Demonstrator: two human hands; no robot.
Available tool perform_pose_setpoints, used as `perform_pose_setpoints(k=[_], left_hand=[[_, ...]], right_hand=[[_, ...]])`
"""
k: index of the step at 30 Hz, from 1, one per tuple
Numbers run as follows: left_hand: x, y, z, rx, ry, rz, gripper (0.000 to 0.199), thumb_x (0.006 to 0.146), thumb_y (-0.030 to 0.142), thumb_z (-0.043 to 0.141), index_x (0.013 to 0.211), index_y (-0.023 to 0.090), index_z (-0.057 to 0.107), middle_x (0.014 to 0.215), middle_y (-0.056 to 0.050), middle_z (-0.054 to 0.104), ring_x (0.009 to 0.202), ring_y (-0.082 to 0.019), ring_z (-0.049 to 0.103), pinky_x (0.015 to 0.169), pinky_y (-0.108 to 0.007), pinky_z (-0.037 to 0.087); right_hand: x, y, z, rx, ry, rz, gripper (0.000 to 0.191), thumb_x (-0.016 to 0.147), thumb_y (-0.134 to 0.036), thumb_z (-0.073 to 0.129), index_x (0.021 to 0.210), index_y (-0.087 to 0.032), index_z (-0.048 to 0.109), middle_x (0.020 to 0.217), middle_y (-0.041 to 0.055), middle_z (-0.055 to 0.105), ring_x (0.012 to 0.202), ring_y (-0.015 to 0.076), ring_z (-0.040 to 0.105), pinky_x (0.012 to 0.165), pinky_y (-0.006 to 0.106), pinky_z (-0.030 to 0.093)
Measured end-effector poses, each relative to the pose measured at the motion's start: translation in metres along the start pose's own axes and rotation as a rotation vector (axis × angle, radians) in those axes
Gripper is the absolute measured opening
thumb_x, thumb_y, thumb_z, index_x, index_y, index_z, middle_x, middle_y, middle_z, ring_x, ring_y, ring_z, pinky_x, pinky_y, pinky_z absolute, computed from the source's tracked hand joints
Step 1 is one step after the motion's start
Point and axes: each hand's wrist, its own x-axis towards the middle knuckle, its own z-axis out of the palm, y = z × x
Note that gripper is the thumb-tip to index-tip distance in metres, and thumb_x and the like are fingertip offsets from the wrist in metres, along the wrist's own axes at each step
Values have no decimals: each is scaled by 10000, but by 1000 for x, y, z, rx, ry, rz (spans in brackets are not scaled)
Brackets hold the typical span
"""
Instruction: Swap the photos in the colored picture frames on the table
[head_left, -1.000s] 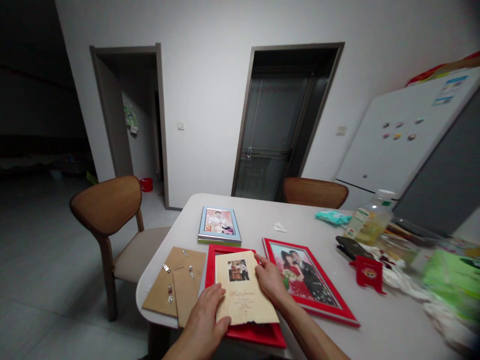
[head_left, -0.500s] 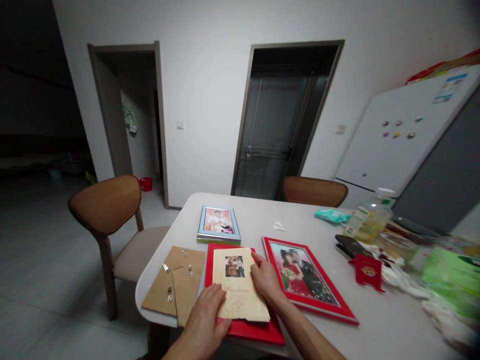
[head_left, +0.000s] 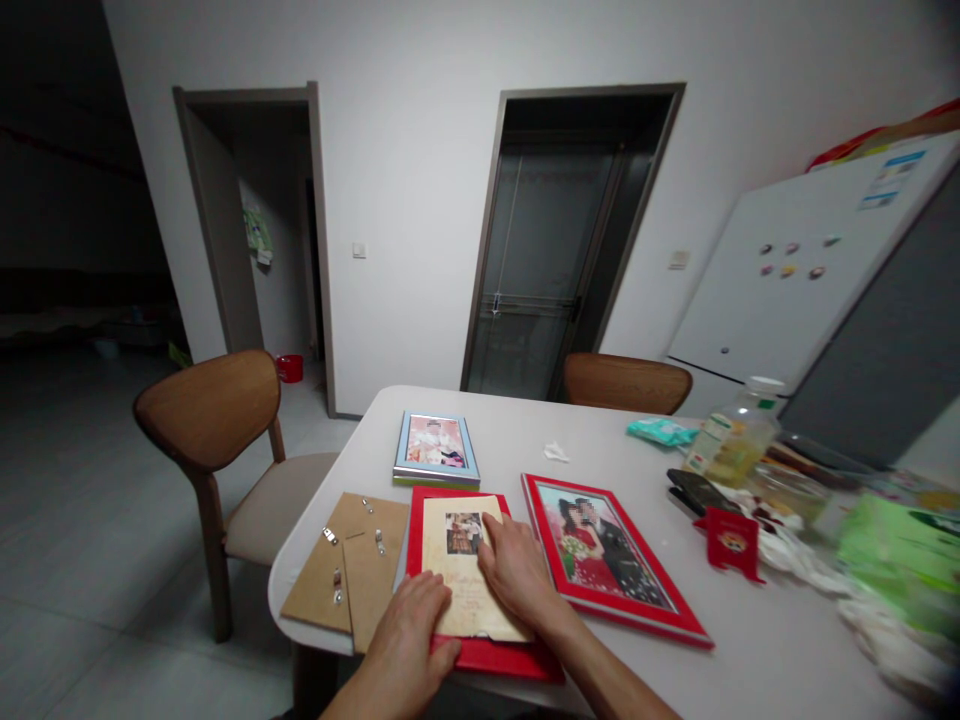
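two hands are showing open grips: the left hand (head_left: 409, 620) is bracing the nearer red frame (head_left: 510, 658), the right hand (head_left: 517, 570) is lying flat on the cream sheet (head_left: 466, 590) over that frame. uneven pressure could be creasing its ragged lower edge.

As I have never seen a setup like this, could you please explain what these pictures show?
There is no robot: a person works bare-handed, and every picture comes from one camera on their head, looking forward and down. The left hand and right hand rest on a cream printed sheet lying in a red frame; neither hand lifts anything. Around them on the table lie a red-framed couple's picture, a blue-framed picture, brown boards and, farther right, a bottle.
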Motion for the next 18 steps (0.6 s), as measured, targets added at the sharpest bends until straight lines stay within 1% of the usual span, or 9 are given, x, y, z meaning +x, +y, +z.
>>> perform_pose_setpoints(k=[3, 6, 8, 10, 12, 14, 15, 17, 18], left_hand=[[1, 2, -3, -15, 4, -2, 405, 655, 163, 550, 1057, 113, 540, 1171, -143, 515, 1120, -253, 424, 976, -409, 301], [2, 3, -2, -8, 3, -8, 406, 648, 163, 555, 1053, 124, 542, 1149, -134, 533, 1121, -251, 422, 975, -399, 302], [2, 4, -1, -4, -5, -13, 410, 644, 162, 559, 1053, 129, 542, 1142, -125, 540, 1127, -244, 416, 977, -387, 300], [1, 5, -3, -13, -12, -20, 422, 645, 163, 560, 1066, 139, 533, 1151, -112, 536, 1127, -231, 418, 974, -367, 308], [-3, 3, -9, -40, -14, -29, 427, 661, 176, 557, 1085, 162, 518, 1165, -93, 529, 1113, -214, 437, 961, -344, 333], [-11, -7, -19, -65, -5, -32, 413, 688, 207, 545, 1099, 193, 506, 1178, -72, 522, 1097, -199, 458, 942, -328, 360], [-16, -15, -24, -64, 12, -31, 405, 701, 224, 537, 1104, 206, 501, 1186, -65, 517, 1095, -198, 461, 937, -330, 368], [-28, -37, -34, -17, 72, -30, 407, 709, 245, 531, 1114, 220, 494, 1205, -67, 501, 1104, -213, 453, 927, -357, 378], [-33, -50, -37, 31, 106, -25, 420, 700, 250, 539, 1116, 218, 494, 1216, -77, 488, 1114, -233, 441, 927, -389, 372]], right_hand=[[-3, -1, 3, -17, -18, -13, 407, 766, -316, 387, 1152, -205, 455, 1174, 129, 447, 1039, 254, 413, 809, 356, 314], [-6, -2, 7, -39, -51, -19, 403, 763, -326, 391, 1142, -212, 469, 1278, 131, 345, 1158, 284, 296, 874, 412, 261], [-7, -2, 9, -48, -61, -26, 391, 765, -331, 385, 1127, -216, 479, 1316, 123, 297, 1195, 293, 237, 895, 446, 232], [-6, -1, 9, -47, -64, -40, 383, 769, -346, 372, 1118, -233, 480, 1325, 105, 290, 1200, 297, 229, 894, 471, 231], [-5, 2, 9, -42, -70, -44, 390, 764, -354, 373, 1126, -244, 470, 1319, 96, 306, 1197, 301, 238, 890, 483, 241], [-4, 6, 7, -32, -59, -25, 429, 754, -338, 389, 1163, -219, 441, 1312, 113, 315, 1191, 296, 257, 904, 465, 246], [-4, 7, 5, -27, -41, -11, 455, 748, -322, 397, 1183, -191, 424, 1308, 129, 316, 1189, 291, 265, 918, 447, 242], [-5, 6, 0, -5, 8, -1, 484, 743, -293, 408, 1200, -134, 410, 1306, 154, 312, 1188, 280, 273, 943, 409, 230], [-7, 3, -4, 19, 26, -20, 479, 743, -284, 410, 1193, -120, 419, 1303, 156, 317, 1184, 274, 280, 950, 393, 228]])
